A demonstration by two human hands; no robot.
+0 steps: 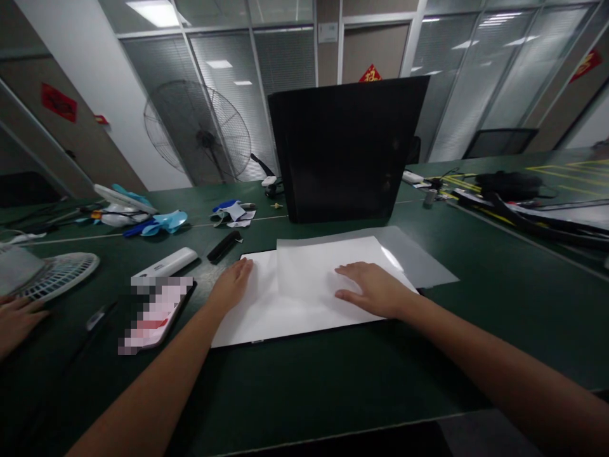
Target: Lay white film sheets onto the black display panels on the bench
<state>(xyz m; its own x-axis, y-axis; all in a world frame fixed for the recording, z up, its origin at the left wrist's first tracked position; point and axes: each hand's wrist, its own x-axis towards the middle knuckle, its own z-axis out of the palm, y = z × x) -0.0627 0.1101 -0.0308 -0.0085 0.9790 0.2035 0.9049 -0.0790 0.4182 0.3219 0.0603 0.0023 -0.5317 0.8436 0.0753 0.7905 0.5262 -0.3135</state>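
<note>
White paper (pixel 304 301) lies flat in the centre of the frame. The left hand (pixel 231 284), its fingers laid out rather than curled, rests along the paper's left edge; the right hand (pixel 373 289), loose with fingers spread and clutching nothing, is over the paper's right half. A translucent sheet (pixel 423 263) juts out beyond it, right of centre. As far as can be judged, the spreading out is done, but the 2 layers' edges don't line up; what else is left doesn't show
</note>
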